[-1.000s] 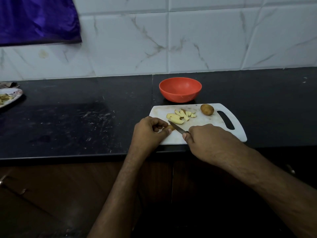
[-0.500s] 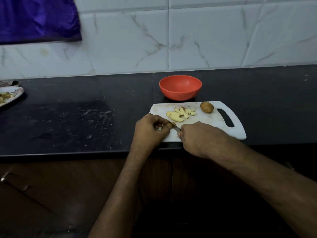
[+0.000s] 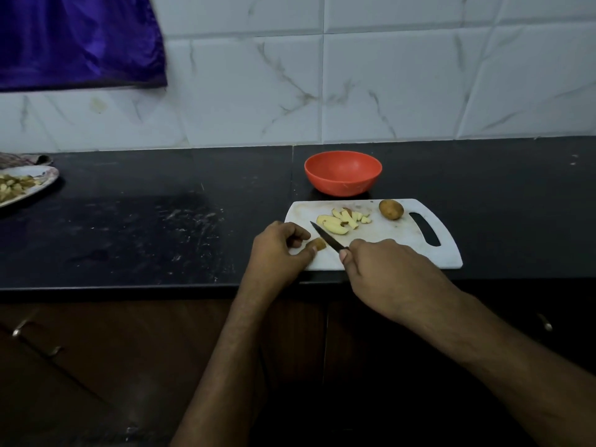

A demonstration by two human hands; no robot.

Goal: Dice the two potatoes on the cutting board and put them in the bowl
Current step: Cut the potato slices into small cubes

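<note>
A white cutting board lies at the counter's front edge. On it are pale potato slices and a whole brown potato near the handle slot. My left hand pinches a small brown potato piece against the board's left front corner. My right hand grips a dark knife; its blade points up-left, just right of the piece. An empty orange bowl stands right behind the board.
The black countertop stretches left, with a plate of peelings at the far left edge. A purple cloth hangs on the tiled wall. Dark cabinet doors lie below the counter.
The knife has lifted off the held piece, and its blade now shows in full beside it. My left hand still holds the piece. The view has shifted slightly.
</note>
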